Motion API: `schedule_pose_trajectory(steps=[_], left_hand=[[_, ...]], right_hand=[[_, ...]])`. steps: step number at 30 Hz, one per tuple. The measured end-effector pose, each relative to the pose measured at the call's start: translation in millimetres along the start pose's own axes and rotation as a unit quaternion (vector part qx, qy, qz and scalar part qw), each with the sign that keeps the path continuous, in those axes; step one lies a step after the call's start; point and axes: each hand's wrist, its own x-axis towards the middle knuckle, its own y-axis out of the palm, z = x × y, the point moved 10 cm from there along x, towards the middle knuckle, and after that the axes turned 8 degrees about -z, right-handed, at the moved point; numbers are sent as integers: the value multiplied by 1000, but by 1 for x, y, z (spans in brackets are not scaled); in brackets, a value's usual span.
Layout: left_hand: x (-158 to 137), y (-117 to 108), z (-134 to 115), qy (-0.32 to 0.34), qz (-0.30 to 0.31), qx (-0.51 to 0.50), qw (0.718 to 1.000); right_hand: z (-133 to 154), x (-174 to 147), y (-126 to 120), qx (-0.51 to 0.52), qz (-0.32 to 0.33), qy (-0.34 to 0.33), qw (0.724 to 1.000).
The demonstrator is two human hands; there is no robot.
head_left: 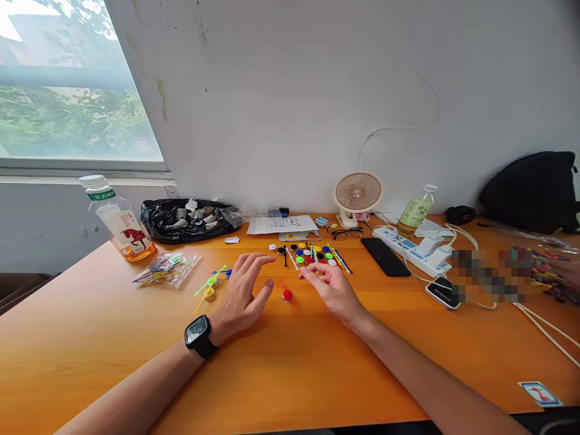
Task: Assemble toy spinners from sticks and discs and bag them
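Note:
My left hand (pixel 247 293), a black watch (pixel 198 336) on its wrist, hovers over the table with fingers apart and nothing in them. Left of it lie small plastic pieces: a yellow round piece (pixel 209 294) and a green stick (pixel 209 281) with forked ends. A small red round piece (pixel 287 296) rests on the table between my hands. My right hand (pixel 333 293) has thumb and fingertips pinched together beside a spread of coloured discs and sticks (pixel 300 260). What the pinch holds, if anything, is too small to make out.
A zip bag (pixel 167 270) of pieces, a tea bottle (pixel 118 220) and a black plastic bag (pixel 154 220) stand left. Behind are papers (pixel 283 225) and a fan (pixel 357 193). A phone (pixel 386 257), power strip (pixel 412 252) and cables lie right, near another person's blurred hand (pixel 566 272).

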Motion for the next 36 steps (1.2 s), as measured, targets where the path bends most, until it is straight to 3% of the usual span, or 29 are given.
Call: schedule_pose_trajectory(steps=[3,10,18,28,36], left_hand=[[2,-6,9,-13,-25,8,1000],[7,0,24,-21,-27,12,999],[6,9,44,-52,21,21,998],[11,-6,34,-89,-18,-93,992],[8,6,33,-44,26,-44,998]], right_hand=[[-2,9,-14,6,-47,-23,999],[-17,26,-17,-53,-37,-81,995],[-17,32,-24,-149,-56,-127,979],[0,20,-19,-256,-62,-157,952],[0,18,-16,-271,-55,-161,947]])
